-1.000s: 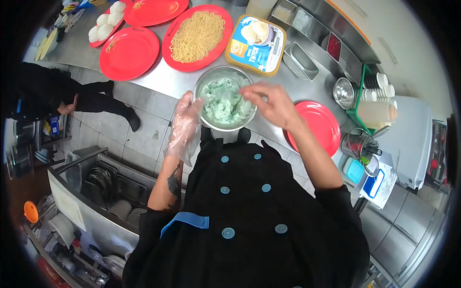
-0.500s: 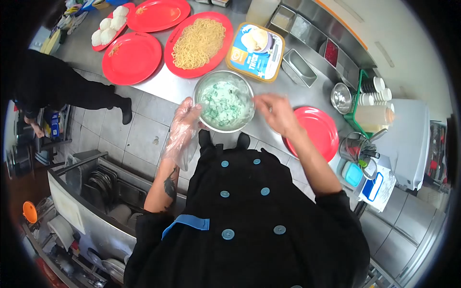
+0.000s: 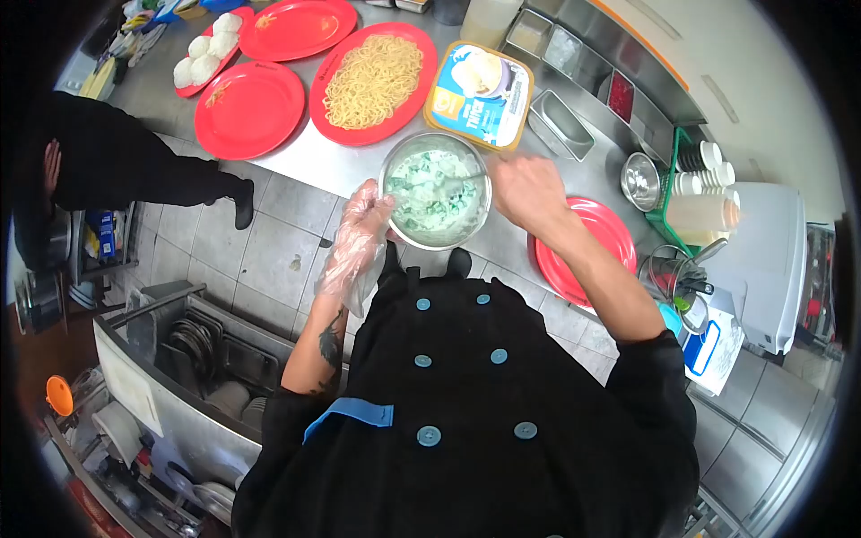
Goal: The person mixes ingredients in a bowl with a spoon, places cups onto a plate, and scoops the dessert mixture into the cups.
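Observation:
A metal mixing bowl [image 3: 446, 240] is held at the front edge of the steel counter. Inside lies a mixture [image 3: 429, 195] of green chopped pieces in a creamy white dressing. My left hand [image 3: 357, 231], in a clear plastic glove, grips the bowl's left rim. Bare and closed, my right hand [image 3: 531, 192] is at the right rim around the handle of a spoon [image 3: 459, 183], whose end dips into the mixture. Just beyond the bowl are a lidded blue-and-white tub [image 3: 480, 97] and a red oval plate of noodles [image 3: 375, 81].
Red plates [image 3: 248, 112] stand at the left, one with white rounded mounds [image 3: 204, 67]. Another red plate [image 3: 587, 251] sits right, near my forearm. Metal containers [image 3: 560, 125], a green rack with cups [image 3: 686, 188] and a utensil pot [image 3: 668, 278] line the right. A co-worker [image 3: 134, 161] stands left.
The bowl and my left hand have shifted slightly right. My right hand has moved a little right, and the spoon shows more clearly in the mixture. The co-worker's hand has risen.

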`<state>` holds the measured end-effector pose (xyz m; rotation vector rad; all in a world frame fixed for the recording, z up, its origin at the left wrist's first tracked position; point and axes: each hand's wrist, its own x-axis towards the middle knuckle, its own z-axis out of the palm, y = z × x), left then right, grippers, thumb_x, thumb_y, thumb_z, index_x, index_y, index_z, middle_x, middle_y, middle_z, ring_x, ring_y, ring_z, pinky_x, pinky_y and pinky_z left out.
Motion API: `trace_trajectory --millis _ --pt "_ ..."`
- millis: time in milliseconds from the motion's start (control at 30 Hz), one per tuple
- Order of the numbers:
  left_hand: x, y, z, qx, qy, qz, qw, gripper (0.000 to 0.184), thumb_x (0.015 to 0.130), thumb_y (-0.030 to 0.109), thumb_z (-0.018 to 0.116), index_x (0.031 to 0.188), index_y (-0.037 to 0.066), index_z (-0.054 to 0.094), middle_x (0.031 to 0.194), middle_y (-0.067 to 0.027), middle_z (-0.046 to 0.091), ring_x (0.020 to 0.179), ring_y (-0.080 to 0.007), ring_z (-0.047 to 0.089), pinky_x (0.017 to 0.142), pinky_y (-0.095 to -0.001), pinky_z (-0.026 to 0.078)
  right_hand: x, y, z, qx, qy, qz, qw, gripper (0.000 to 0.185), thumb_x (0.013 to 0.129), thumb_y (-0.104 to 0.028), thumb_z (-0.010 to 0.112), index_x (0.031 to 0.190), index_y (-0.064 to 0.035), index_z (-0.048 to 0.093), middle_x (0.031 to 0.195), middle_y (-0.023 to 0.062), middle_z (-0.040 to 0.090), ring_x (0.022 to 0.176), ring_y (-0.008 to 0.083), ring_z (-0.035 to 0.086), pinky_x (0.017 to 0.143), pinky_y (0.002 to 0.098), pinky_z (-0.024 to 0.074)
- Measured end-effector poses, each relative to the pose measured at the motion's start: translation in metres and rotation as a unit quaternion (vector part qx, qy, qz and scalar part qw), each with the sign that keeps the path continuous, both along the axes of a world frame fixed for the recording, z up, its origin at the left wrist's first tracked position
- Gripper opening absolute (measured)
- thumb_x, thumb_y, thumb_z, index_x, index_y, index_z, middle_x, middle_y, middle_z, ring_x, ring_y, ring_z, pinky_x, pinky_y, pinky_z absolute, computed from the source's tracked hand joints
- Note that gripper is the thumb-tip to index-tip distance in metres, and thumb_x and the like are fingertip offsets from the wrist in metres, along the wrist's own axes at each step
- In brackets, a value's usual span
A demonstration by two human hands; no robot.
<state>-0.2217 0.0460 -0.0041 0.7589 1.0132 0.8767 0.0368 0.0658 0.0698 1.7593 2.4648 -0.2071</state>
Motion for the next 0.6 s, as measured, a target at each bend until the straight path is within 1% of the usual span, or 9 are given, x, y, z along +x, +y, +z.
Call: trace_trajectory --millis 67,100,167,200,300,367,433,500,600 --pt "0.001 0.003 -0.011 0.019 -0.001 -0.011 1.0 0.021 0.098 0.02 0.06 0.109 0.005 0.051 0.1 -0.0029 0.058 0.086 -0.0113 0.059 0.065 -0.0312 0.053 -0.01 0.007 -0.011 0.151 0.092 -0.01 0.984 0.009 0.074 -0.01 0.06 0.075 -0.0033 0.065 0.071 0.0176 0.067 0.072 0.0366 0.069 0.065 0.0468 0.0548" --pt "0.002 0.005 -0.016 0.041 -0.001 -0.018 0.999 0.026 0.098 0.021 0.061 0.114 0.003 0.051 0.102 -0.0041 0.058 0.088 -0.0126 0.06 0.066 -0.0325 0.054 -0.012 0.005 -0.012 0.153 0.09 -0.005 0.984 0.009 0.074 -0.01 0.06 0.075 -0.0033 0.065 0.071 0.0176 0.067 0.072 0.0366 0.069 0.065 0.0468 0.0548" --pt "-0.005 0.008 -0.017 0.027 -0.012 -0.007 1.0 0.027 0.098 0.02 0.061 0.116 0.002 0.051 0.103 -0.0041 0.058 0.088 -0.0126 0.06 0.066 -0.0327 0.054 -0.021 -0.003 -0.017 0.026 0.059 0.025 0.998 0.009 0.075 -0.012 0.06 0.076 -0.004 0.064 0.071 0.0178 0.067 0.069 0.0364 0.069 0.063 0.0474 0.0544" --pt "-0.01 0.007 -0.015 0.007 -0.022 -0.006 1.0 0.028 0.098 0.02 0.061 0.117 0.002 0.05 0.103 -0.0042 0.058 0.088 -0.0127 0.06 0.065 -0.033 0.054 -0.012 -0.001 -0.022 0.014 0.069 0.06 0.996 0.009 0.075 -0.014 0.061 0.075 -0.0051 0.063 0.071 0.0176 0.067 0.066 0.0365 0.068 0.061 0.0478 0.0537" --pt "-0.005 0.0 -0.005 -0.01 -0.003 0.005 1.0 0.021 0.099 0.019 0.059 0.111 0.005 0.05 0.099 -0.0021 0.057 0.085 -0.011 0.058 0.062 -0.0319 0.052 0.002 0.012 -0.019 0.051 0.02 -0.012 0.998 0.008 0.075 -0.013 0.06 0.076 -0.0051 0.063 0.071 0.0175 0.067 0.064 0.0363 0.068 0.06 0.0486 0.053" --pt "0.001 0.0 0.001 -0.021 -0.011 0.013 1.0 0.018 0.099 0.019 0.059 0.108 0.006 0.05 0.097 -0.0007 0.055 0.084 -0.0097 0.057 0.061 -0.0318 0.052 -0.006 0.008 -0.023 0.084 0.027 -0.005 0.996 0.009 0.075 -0.012 0.061 0.079 -0.0052 0.065 0.07 0.0173 0.067 0.064 0.0361 0.068 0.06 0.0482 0.0531" --pt "-0.003 0.005 -0.006 -0.028 -0.012 0.026 0.999 0.015 0.1 0.019 0.058 0.104 0.008 0.05 0.095 0.0006 0.054 0.082 -0.0084 0.055 0.06 -0.0317 0.051 -0.018 -0.002 -0.022 0.041 0.028 0.085 0.995 0.01 0.076 -0.012 0.061 0.081 -0.0047 0.065 0.069 0.0161 0.066 0.063 0.0351 0.068 0.059 0.0471 0.0532" --pt "-0.01 0.009 -0.02 0.013 0.022 -0.019 0.999 0.014 0.099 0.02 0.058 0.1 0.009 0.051 0.094 0.0008 0.052 0.082 -0.0078 0.054 0.062 -0.031 0.051 -0.009 0.002 -0.019 0.034 0.04 0.121 0.991 0.01 0.076 -0.014 0.061 0.081 -0.0057 0.065 0.07 0.0151 0.066 0.063 0.0351 0.067 0.058 0.0464 0.053" --pt "-0.003 0.007 -0.002 0.0 0.033 0.004 0.999 0.015 0.099 0.019 0.058 0.09 0.012 0.048 0.088 0.0041 0.045 0.077 -0.0061 0.047 0.064 -0.0263 0.045 -0.005 0.01 -0.017 0.061 0.022 0.001 0.998 0.011 0.075 -0.013 0.062 0.083 -0.0085 0.067 0.072 0.0146 0.066 0.067 0.0344 0.068 0.061 0.047 0.0534"
